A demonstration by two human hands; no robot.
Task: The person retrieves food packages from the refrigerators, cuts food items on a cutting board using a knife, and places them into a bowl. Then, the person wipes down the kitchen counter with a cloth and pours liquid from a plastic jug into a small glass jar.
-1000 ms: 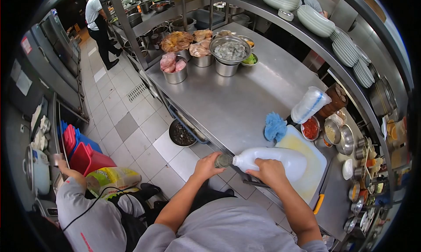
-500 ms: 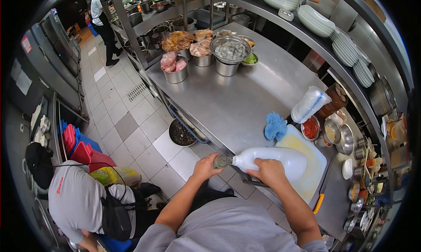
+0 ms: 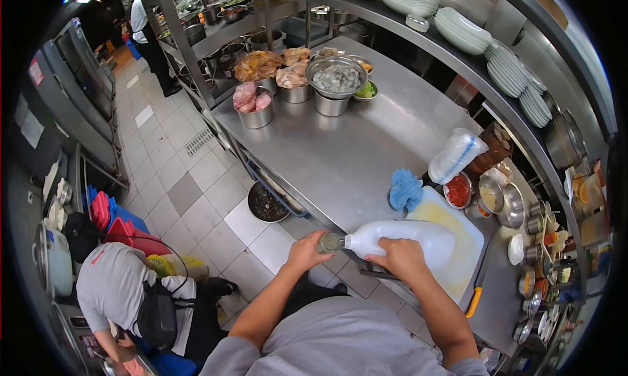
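Note:
My left hand (image 3: 305,252) is closed around a small clear glass (image 3: 331,242), held sideways past the table's front edge. With my right hand (image 3: 400,257) I grip a large white plastic jug (image 3: 428,237) near its neck. The jug lies tilted almost flat, and its mouth meets the rim of the glass; whether liquid is flowing I cannot make out. Beneath and beyond the jug is a white, yellow-stained cutting board (image 3: 459,271). A crumpled blue cloth (image 3: 405,189) sits at the board's far corner. Right of the board lies a knife with a yellow handle (image 3: 474,302).
Metal pots of raw meat (image 3: 255,111) and a bowl of shrimp (image 3: 336,76) stand at the table's far end. Bowls of ingredients (image 3: 458,190) line the right side under a plate shelf (image 3: 451,59). A co-worker (image 3: 118,281) bends at lower left; another person (image 3: 149,42) stands farther back.
The view has shifted slightly. The co-worker at lower left has moved, and their arms show more. My hands keep the glass and jug together in nearly the same pose.

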